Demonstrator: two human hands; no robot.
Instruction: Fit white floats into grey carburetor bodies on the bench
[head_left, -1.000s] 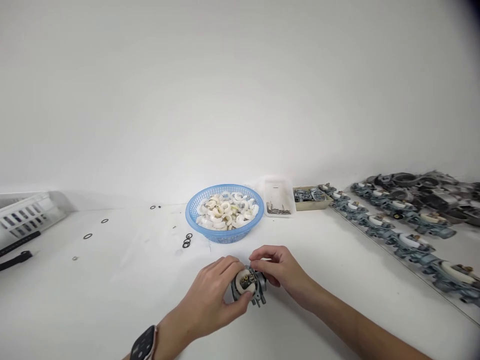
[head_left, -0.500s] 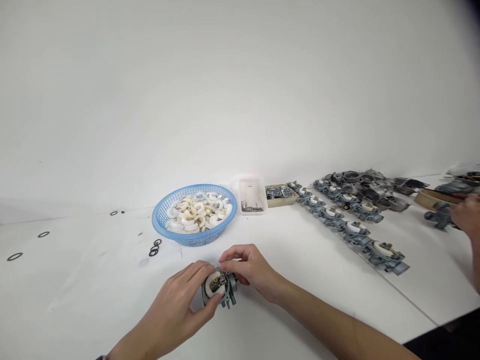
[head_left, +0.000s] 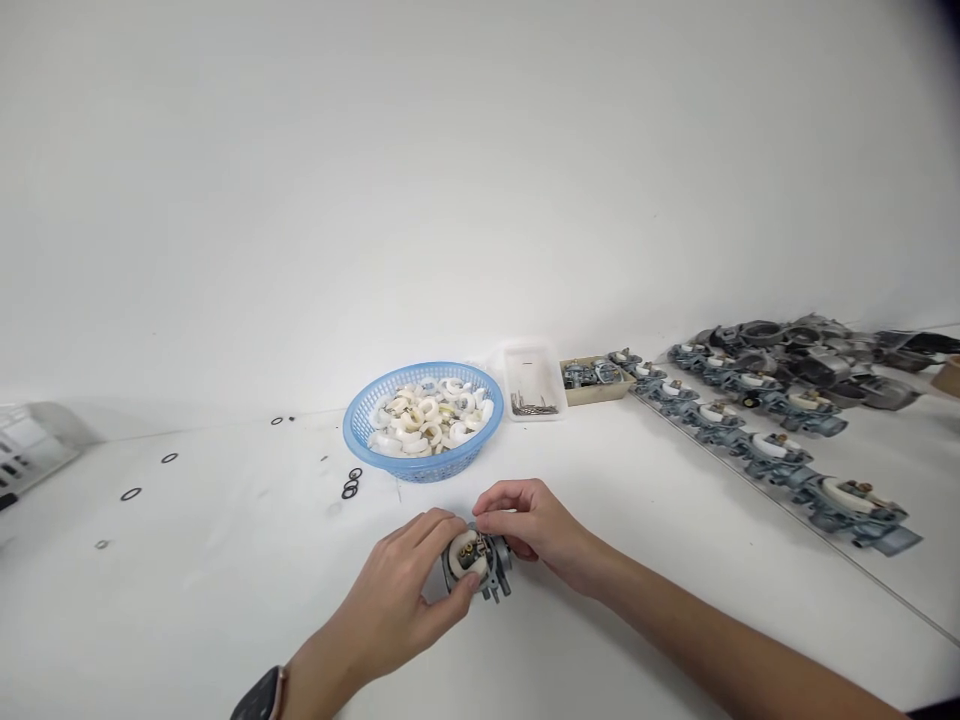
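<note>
My left hand point(head_left: 417, 580) grips a grey metal carburetor point(head_left: 496, 574) on the table, thumb and fingers on either side of its round opening. In that opening sits a curved white float point(head_left: 460, 553), with small brass parts beside it. At the carburetor's upper edge, my right hand point(head_left: 531, 522) has thumb and index finger pinched together. Whatever lies between those fingertips is too small or hidden to make out. Beyond both hands stands a blue plastic basket point(head_left: 421, 467), filled with loose white floats point(head_left: 428, 407).
Behind is a white tray point(head_left: 532, 362) of thin metal pins, beside a cardboard box point(head_left: 598, 395) of metal parts. Rows of carburetors point(head_left: 776, 450) with floats stretch along the right, near piled grey castings point(head_left: 817, 350). Black rubber rings point(head_left: 351, 487) lie left; a white rack point(head_left: 30, 445) stands far left.
My view has turned left, so the table's things appear farther right. A white rack has come into view and another person's hand has left it. Both my hands remain at the carburetor.
</note>
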